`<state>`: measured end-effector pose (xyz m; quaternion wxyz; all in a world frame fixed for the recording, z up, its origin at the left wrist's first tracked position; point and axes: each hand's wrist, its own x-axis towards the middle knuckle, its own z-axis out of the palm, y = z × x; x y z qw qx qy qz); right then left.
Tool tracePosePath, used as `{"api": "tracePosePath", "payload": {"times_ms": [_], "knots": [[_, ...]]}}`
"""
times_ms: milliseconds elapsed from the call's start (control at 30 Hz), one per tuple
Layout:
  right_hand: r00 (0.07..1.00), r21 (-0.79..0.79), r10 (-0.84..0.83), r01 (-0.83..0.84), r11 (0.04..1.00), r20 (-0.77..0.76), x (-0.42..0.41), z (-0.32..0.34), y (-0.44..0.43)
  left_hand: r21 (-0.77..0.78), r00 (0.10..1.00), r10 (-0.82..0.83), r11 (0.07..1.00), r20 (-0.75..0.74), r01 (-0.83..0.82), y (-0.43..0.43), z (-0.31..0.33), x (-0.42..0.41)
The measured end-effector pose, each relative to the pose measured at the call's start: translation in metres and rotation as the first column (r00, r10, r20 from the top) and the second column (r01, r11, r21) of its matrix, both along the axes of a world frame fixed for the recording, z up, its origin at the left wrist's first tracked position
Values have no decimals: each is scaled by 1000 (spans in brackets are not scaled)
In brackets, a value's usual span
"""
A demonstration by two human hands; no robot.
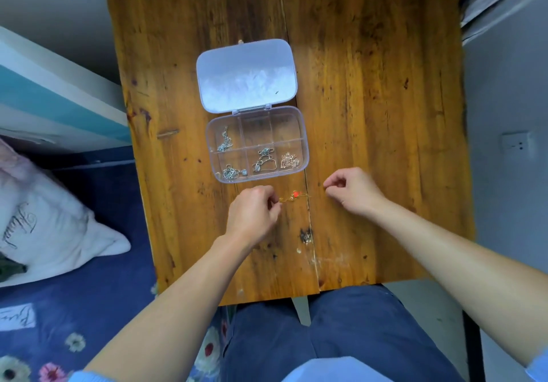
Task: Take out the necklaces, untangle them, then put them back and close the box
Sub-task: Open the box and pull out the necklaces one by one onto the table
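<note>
**Gold chain out on table; box open**

The left hand (252, 212) pinches one end of the thin gold chain necklace with a red bead (294, 195); it lies on the brown wooden table (370, 99), just in front of the clear plastic compartment box (256, 128); the right hand (353, 191) is curled, thumb and forefinger together, but whether they hold the chain cannot be told; the hinged lid (246, 76) lies open behind the box.

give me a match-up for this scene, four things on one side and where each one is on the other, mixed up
Things
1. gold chain necklace with a red bead
2. clear hinged plastic lid
3. rose-gold necklace bunch
4. silver chain necklace

Places
a. far left compartment
b. folded back flat on the wooden table
c. near right compartment
d. outside the clear plastic compartment box, on its near side

Pairs: 1-d, 2-b, 3-c, 4-a
</note>
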<state>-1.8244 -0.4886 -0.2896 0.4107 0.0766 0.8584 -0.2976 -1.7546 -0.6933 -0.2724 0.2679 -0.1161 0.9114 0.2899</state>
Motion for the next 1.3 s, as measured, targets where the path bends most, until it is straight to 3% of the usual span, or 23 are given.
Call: {"api": "tracePosePath", "payload": {"times_ms": [133,300,433,600,700,767,867,933,1033,1067,1100,1200,1300], "knots": [[985,-17,87,-90,996,-149,9,-5,-24,-23,994,86,996,71,-85,-19,-19,20],[955,-50,199,-215,975,-219,29,-10,-53,-1,988,151,989,41,-151,-36,-32,37],[858,94,390,-382,919,-334,47,-13,-67,33,986,168,985,0,-168,-47,-35,46],[823,143,422,-398,906,-380,59,-14,-67,139,982,184,975,-49,-176,-55,-35,53],[867,113,301,-279,953,-397,64,-16,-60,258,954,296,926,-49,-274,-60,-33,53],[927,21,78,-76,997,-367,65,-19,-54,315,922,386,878,-20,-361,-66,-33,53],[926,-120,-240,214,970,-292,65,-23,-39,343,878,478,830,-34,-439,-76,-33,52],[903,-210,-370,327,921,-217,69,-22,-28,447,806,590,707,54,-548,-78,-33,49],[899,-273,-425,386,881,-101,82,-22,-18,645,653,648,312,393,-698,-72,-30,43],[900,-279,-432,400,873,-63,86,-22,-16,661,623,626,219,469,-717,-69,-29,41],[899,-279,-436,411,868,-31,90,-22,-14,660,609,616,185,500,-728,-67,-28,39],[902,-269,-432,415,869,-2,98,-26,-10,599,602,645,267,471,-755,-68,-27,36],[920,-270,-390,368,890,-31,100,-27,-11,499,671,637,470,379,-728,-83,-28,36]]}}
